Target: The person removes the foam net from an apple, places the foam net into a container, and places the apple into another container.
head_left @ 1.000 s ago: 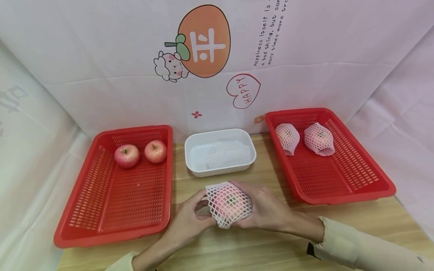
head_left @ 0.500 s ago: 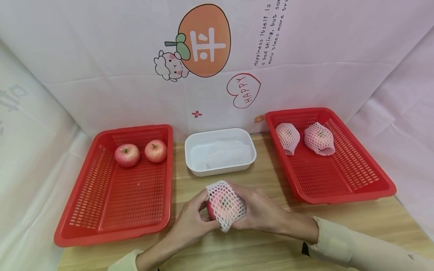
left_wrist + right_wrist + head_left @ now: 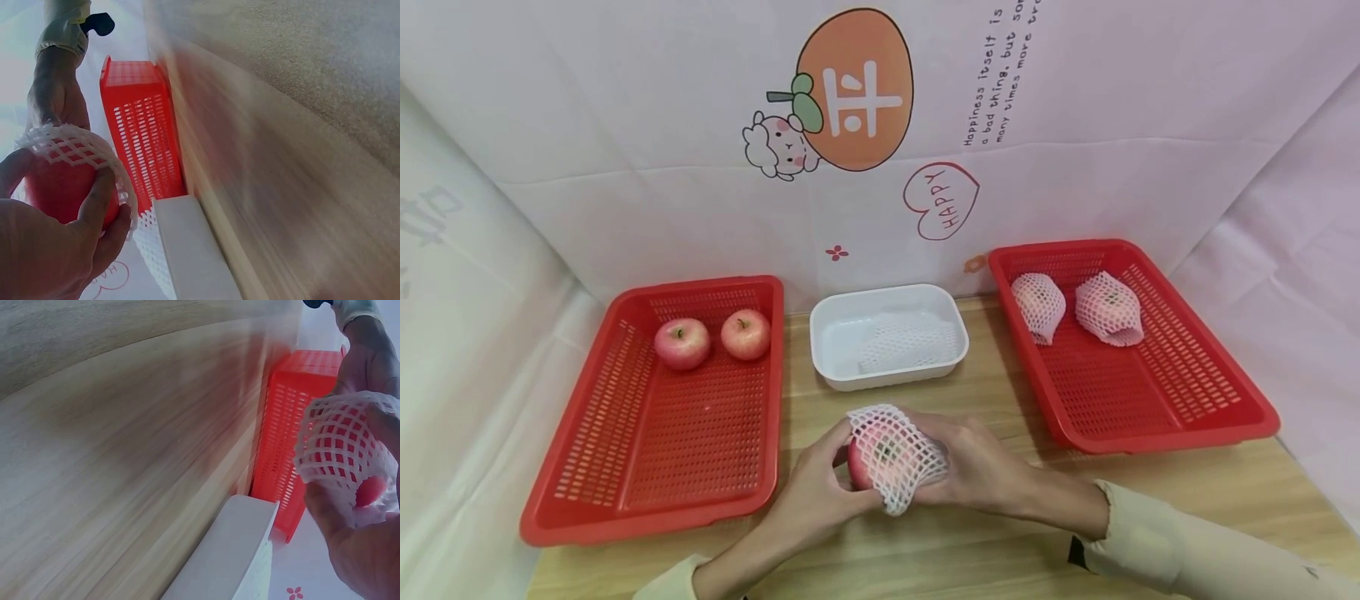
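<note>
A red apple is held between both hands above the table, partly covered by a white foam net sleeve. The left hand grips the apple's bare left side, thumb in front and fingers behind. On the other side the right hand holds the net and the apple, its thumb low and fingers at the back. In the left wrist view the apple's red skin shows below the net's edge. The right wrist view shows the net stretched over the apple, with a patch of skin bare.
A red basket at left holds two bare apples. At right another red basket holds two net-wrapped apples. Between them a white tray contains foam nets. A printed cloth hangs behind the table.
The net has shifted on the apple, baring its left side, which it covered a second ago. Both hands and the apple have moved slightly left.
</note>
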Available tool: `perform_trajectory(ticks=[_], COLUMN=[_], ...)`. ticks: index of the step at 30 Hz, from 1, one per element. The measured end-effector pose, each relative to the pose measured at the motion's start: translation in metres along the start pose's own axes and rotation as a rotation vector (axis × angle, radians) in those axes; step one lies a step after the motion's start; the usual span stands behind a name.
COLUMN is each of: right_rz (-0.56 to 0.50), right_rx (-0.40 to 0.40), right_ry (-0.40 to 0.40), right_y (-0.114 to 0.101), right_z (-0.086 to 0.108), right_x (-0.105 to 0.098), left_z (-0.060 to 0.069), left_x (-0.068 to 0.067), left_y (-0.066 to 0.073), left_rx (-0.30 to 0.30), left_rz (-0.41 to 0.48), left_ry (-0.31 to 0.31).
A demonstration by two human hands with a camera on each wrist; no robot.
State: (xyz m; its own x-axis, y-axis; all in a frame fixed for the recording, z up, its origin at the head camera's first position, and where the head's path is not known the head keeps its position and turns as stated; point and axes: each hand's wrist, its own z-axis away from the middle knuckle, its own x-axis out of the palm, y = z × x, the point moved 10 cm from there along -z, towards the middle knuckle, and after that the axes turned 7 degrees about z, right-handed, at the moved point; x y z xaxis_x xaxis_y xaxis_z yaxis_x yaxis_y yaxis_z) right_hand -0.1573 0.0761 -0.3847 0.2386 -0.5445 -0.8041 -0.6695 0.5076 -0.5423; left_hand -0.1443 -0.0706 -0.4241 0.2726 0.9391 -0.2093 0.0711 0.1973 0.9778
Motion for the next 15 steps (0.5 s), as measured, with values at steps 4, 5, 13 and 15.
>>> perform_trajectory(ticks=[4,5,13,15], right_rz=[-0.008,-0.011,-0.018,-0.027], right_rx=[-0.030,-0.040,-0.120,-0.142], right_ry=[0.029,0.038,0.095,0.117], right_y=[-0.001,-0.001,-0.005,-0.006], right_z=[0.001,0.001,-0.002,-0.003], right_x=[-0.007,-0.009,-0.023,-0.026], left_z=[0.001,0.001,0.004,0.005], left_x=[-0.005,-0.006,-0.012,-0.013], left_y=[0.001,0.002,0.011,0.013], left_rx=[-0.011,-0.013,-0.012,-0.022], left_rz=[0.014,0.023,0.058,0.063], left_ry=[0.009,0.006,-0.041,-0.050])
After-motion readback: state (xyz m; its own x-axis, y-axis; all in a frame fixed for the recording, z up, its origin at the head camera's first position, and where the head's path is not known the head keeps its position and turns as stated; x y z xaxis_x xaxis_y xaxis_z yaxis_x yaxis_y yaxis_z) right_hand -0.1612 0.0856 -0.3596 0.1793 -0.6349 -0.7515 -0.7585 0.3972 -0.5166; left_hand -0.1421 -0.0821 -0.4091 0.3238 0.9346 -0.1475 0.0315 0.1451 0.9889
